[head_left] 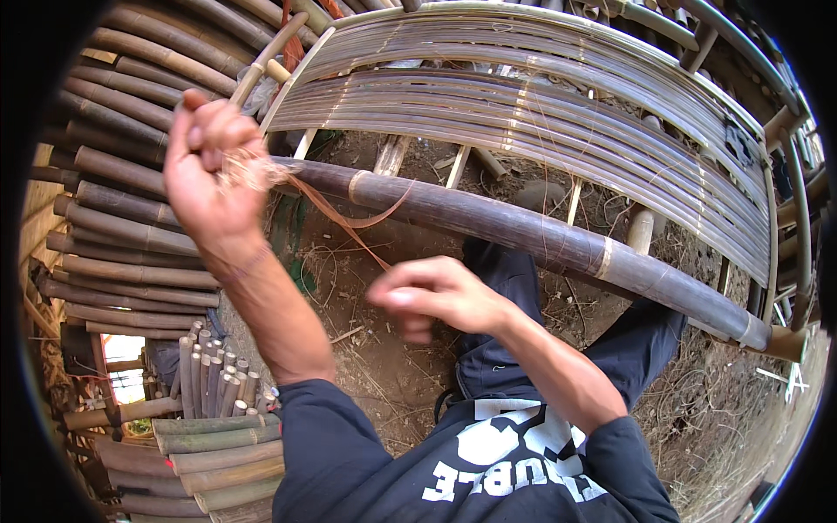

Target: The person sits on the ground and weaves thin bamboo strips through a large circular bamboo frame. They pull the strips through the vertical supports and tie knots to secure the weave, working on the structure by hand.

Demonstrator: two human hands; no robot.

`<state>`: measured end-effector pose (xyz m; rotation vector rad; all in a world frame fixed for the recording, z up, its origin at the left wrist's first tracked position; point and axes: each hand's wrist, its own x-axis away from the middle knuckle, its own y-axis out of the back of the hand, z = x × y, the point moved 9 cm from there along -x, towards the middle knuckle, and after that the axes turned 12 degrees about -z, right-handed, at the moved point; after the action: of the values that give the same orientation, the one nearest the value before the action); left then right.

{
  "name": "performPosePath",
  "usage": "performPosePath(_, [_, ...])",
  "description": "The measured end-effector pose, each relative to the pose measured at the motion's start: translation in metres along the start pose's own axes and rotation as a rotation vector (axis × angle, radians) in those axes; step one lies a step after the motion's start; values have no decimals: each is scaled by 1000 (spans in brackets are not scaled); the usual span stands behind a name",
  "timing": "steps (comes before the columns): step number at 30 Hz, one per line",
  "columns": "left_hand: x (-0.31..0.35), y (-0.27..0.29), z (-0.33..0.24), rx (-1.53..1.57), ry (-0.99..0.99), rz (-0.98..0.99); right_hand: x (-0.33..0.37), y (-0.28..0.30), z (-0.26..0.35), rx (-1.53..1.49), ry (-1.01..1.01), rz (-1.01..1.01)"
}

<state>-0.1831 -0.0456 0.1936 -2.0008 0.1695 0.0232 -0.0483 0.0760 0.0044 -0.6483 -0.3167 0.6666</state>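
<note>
My left hand (218, 166) is raised at the far left end of a thick dark bamboo pole (488, 222). Its fingers are curled, and a tangle of pale thin strands (248, 171) shows at the palm; motion blurs the detail. Thin reddish-brown strips (336, 213) hang in loops from the pole's end beside that hand. One strip runs down to the fingertips of my right hand (440, 299), which are pinched together and slightly blurred. Beyond the pole lies a slatted bamboo panel (514, 109), its long narrow slats fixed on crosspieces.
Stacked dark bamboo poles (131, 213) line the left side. Short cut bamboo pieces (214, 375) stand upright below them, near more stacked lengths (222, 462). My legs (501, 349) extend under the pole, over a dirt floor (375, 375) strewn with fibres. A bamboo frame (789, 209) borders the right.
</note>
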Motion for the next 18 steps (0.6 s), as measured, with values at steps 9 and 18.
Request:
performPosePath(9, [44,239,-289,-1413,-796,-951,363,168,190,122,814,-1011])
performPosePath(18, [146,1,283,-1359,-243,860,321,62,229,135,914,-630])
